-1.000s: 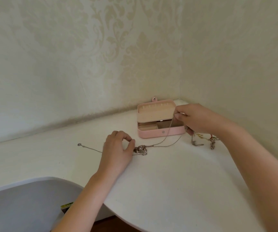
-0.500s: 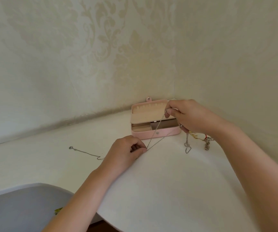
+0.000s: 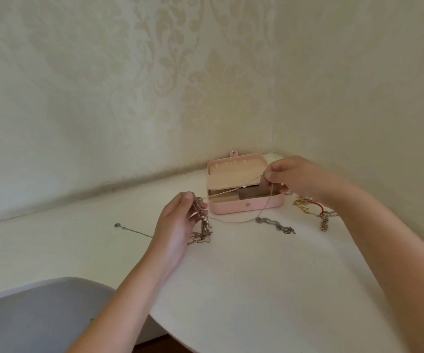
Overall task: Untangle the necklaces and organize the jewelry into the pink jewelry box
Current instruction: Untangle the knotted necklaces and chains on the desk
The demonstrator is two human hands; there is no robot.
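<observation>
Head view: hands were apart over the white table. Left hand was raised, fingers curled round a tangled bunch of necklaces, with the loose ends hanging to the table just below its fingertips. Right hand pinched a thin chain between thumb and forefinger. The chain ran taut from the left hand's bunch up to the right hand, and a slack loop drooped to the table between the hands. Pink jewelry box sat open between and beyond the hands, its lid tilted back near the wall corner, just left of the right hand. A silver pendant piece lay below the right hand. A gold and red jewelry pile lay under the right wrist. Another thin chain lay left of the left hand, partly hidden behind it. A grey surface showed below the left forearm.
</observation>
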